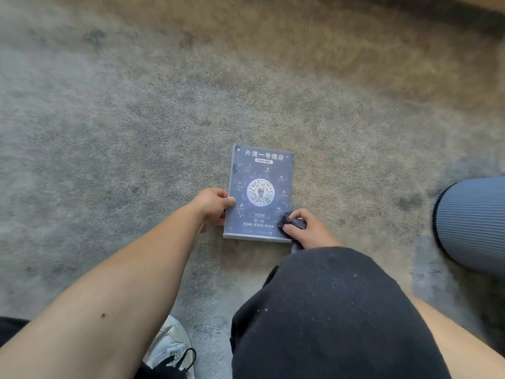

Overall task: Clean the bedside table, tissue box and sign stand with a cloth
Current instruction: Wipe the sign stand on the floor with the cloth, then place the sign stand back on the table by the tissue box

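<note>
The sign stand [259, 173], a dark blue card with white lettering and a round code in a clear holder, is held over the carpet. My left hand [214, 205] grips its left edge, thumb on the front face. My right hand [307, 228] presses a bunched dark blue cloth [289, 222] against the sign's lower right corner. The bedside table and the tissue box are out of view.
Grey-beige carpet [136, 119] fills the view. A ribbed blue-grey cylinder with a dark rim [472, 222] lies at the right edge. My knee in black shorts [328, 310] is below the sign, and a white shoe with black laces [172, 348] is at the bottom.
</note>
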Tool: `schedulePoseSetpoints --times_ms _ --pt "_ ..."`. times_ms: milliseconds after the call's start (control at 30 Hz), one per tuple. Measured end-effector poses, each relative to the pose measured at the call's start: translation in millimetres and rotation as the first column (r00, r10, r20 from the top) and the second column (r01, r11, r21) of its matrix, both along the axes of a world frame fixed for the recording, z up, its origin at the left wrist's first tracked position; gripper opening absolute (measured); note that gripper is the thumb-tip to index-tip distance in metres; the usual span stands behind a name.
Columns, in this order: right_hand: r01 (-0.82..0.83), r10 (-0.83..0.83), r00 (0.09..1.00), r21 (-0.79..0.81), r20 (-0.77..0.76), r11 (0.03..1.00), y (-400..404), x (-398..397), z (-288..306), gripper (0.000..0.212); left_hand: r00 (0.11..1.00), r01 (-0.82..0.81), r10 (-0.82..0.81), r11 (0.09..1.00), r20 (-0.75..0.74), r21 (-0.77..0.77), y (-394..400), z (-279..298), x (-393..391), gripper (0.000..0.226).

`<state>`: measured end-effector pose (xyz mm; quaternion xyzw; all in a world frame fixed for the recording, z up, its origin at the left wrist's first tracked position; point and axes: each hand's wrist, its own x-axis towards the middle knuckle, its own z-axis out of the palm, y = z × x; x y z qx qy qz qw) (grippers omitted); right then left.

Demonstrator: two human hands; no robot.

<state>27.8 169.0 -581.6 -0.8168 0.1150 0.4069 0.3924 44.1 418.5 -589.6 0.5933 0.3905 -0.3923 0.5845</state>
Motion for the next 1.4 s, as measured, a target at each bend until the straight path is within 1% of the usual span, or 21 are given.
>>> schedulePoseSetpoints --times_ms 67,100,167,233,300,333,433,467,567,667,733,833,900,967,1033,1100,1133,1200,1300,1367,1400 --pt "0.274 -0.259 0.958 0.14 -0.12 0.951 -2.6 -8.2 19.5 0.015 1.0 0.008 -0.009 1.0 -0.017 -0.023 0.5 20.1 -2.6 0.012" --pt "0.367 -0.335 0.924 0.185 -0.182 0.912 -3.1 -12.0 33.4 0.017 1.0 0.016 -0.017 0.999 -0.02 -0.038 2.2 34.2 -3.3 0.012" --pt "0.439 -0.388 0.887 0.196 -0.248 0.877 -5.8 -18.6 65.1 0.023 0.998 0.054 -0.054 0.996 -0.011 -0.071 6.7 71.2 -3.2 0.014" --pt "0.462 -0.411 0.875 0.192 -0.255 0.866 -4.5 -18.3 106.4 0.04 0.995 0.1 -0.098 0.991 0.027 -0.091 11.3 117.5 0.9 0.008" --pt "0.447 -0.401 0.887 0.206 -0.231 0.871 -1.9 -12.2 154.1 0.054 0.988 0.141 -0.134 0.985 0.075 -0.096 14.0 169.1 8.3 0.008" --pt "0.426 -0.379 0.898 0.227 -0.224 0.876 -0.4 -7.2 179.9 0.054 0.982 0.163 -0.153 0.983 0.107 -0.086 14.9 197.9 13.1 0.009" --pt "0.311 -0.272 0.945 0.246 -0.182 0.918 1.1 9.0 270.7 0.031 0.957 0.222 -0.207 0.974 0.205 -0.054 15.7 292.0 25.8 0.008" --pt "0.286 -0.249 0.954 0.246 -0.169 0.926 0.7 13.1 301.2 0.027 0.948 0.235 -0.218 0.971 0.233 -0.048 16.1 323.1 29.2 0.009" --pt "0.227 -0.19 0.967 0.237 -0.17 0.945 -6.3 20.1 398.0 0.029 0.918 0.285 -0.262 0.958 0.299 -0.036 13.2 412.2 36.4 0.015" --pt "0.164 -0.139 0.981 0.194 -0.136 0.967 -21.4 15.7 483.6 0.021 0.881 0.367 -0.341 0.93 0.327 -0.021 0.4 489.4 41.9 0.015" --pt "0.191 -0.177 0.98 0.175 -0.093 0.966 -32.4 8.5 536.9 0.022 0.856 0.41 -0.38 0.912 0.349 -0.012 -15.9 537.5 45.7 0.015" --pt "0.298 -0.298 0.954 0.2 -0.028 0.933 -59.5 -8.1 605.6 0.032 0.805 0.486 -0.452 0.874 0.385 0.009 -51.9 601.2 52.9 0.01" --pt "0.37 -0.382 0.924 0.219 0.017 0.903 -79.9 -19.8 643.8 0.028 0.771 0.531 -0.49 0.847 0.407 0.015 -82.3 635.8 56.8 0.009" --pt "0.43 -0.455 0.888 0.227 0.069 0.874 -105.6 -32.8 670.7 0.021 0.738 0.572 -0.526 0.82 0.423 0.02 -115.4 665.4 58.5 0.016" --pt "0.49 -0.519 0.85 0.228 0.086 0.841 -131.0 -50.1 691.4 0.016 0.692 0.623 -0.563 0.782 0.453 0.02 -150.9 690.4 55.2 0.011" --pt "0.554 -0.583 0.806 0.217 0.1 0.803 -159.2 -70.0 702.6 0.024 0.645 0.672 -0.597 0.74 0.478 0.018 -186.8 705.8 51.6 0.01" --pt "0.589 -0.618 0.779 0.215 0.105 0.779 -173.5 -81.8 708.4 0.02 0.617 0.7 -0.615 0.714 0.491 0.015 -205.8 712.0 48.7 0.013" --pt "0.647 -0.675 0.729 0.206 0.115 0.734 -203.6 -107.5 716.9 0.018 0.539 0.768 -0.675 0.64 0.505 0.036 -247.6 720.1 40.9 0.015" --pt "0.736 -0.752 0.651 0.158 0.104 0.659 -249.5 -151.3 719.9 0.029 0.435 0.845 -0.739 0.532 0.514 0.05 -314.8 728.0 19.7 0.012" --pt "0.79 -0.808 0.583 0.173 0.084 0.588 -279.0 -183.9 719.7 0.024 0.341 0.884 -0.788 0.454 0.513 0.111 -360.5 730.1 2.3 0.014" --pt "0.813 -0.831 0.55 0.176 0.078 0.555 -293.3 -200.7 716.7 0.021 0.275 0.903 -0.814 0.402 0.511 0.154 -383.7 728.7 -6.2 0.02"
